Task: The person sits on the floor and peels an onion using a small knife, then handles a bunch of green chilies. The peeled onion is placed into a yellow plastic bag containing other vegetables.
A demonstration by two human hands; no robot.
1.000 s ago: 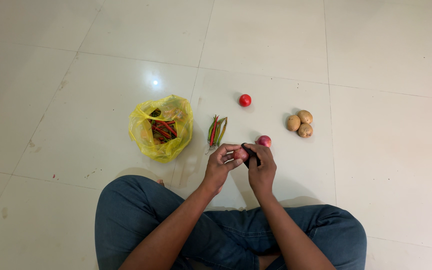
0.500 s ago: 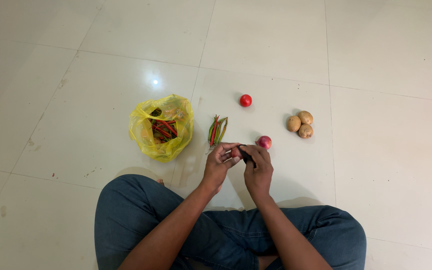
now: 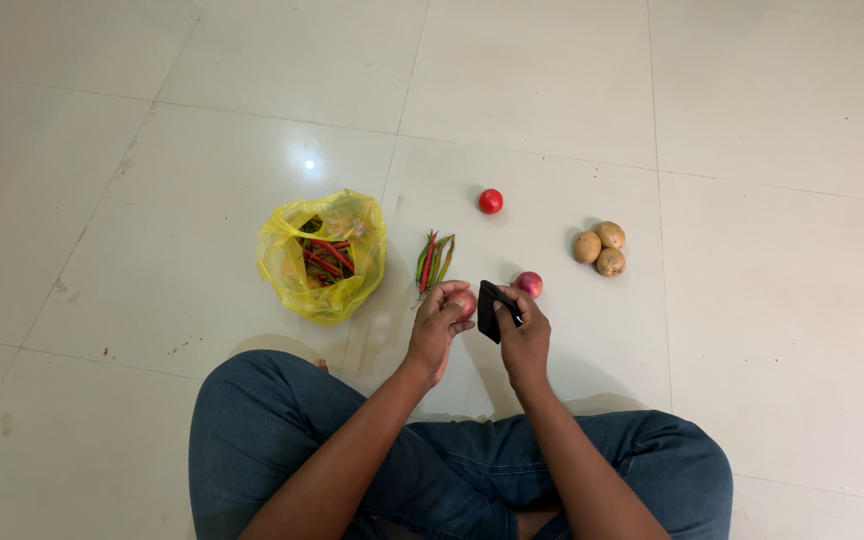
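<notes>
I sit cross-legged on a tiled floor. My left hand (image 3: 440,325) grips a small reddish onion (image 3: 463,301) in its fingers. My right hand (image 3: 524,335) holds a flat black object (image 3: 489,310) just to the right of that onion, a small gap between the two. A second reddish onion (image 3: 528,284) lies on the floor right behind my right hand. A small bunch of red and green chillies (image 3: 433,262) lies just beyond my left hand.
A yellow plastic bag (image 3: 323,257) holding more chillies sits to the left. A red tomato (image 3: 490,201) lies farther out. Three potatoes (image 3: 599,247) are grouped at the right. My blue-jeaned knees (image 3: 272,420) fill the bottom.
My hands were pressed together over the onion; now they have drawn apart, the left keeping the onion, the right tilting the black object into plainer view.
</notes>
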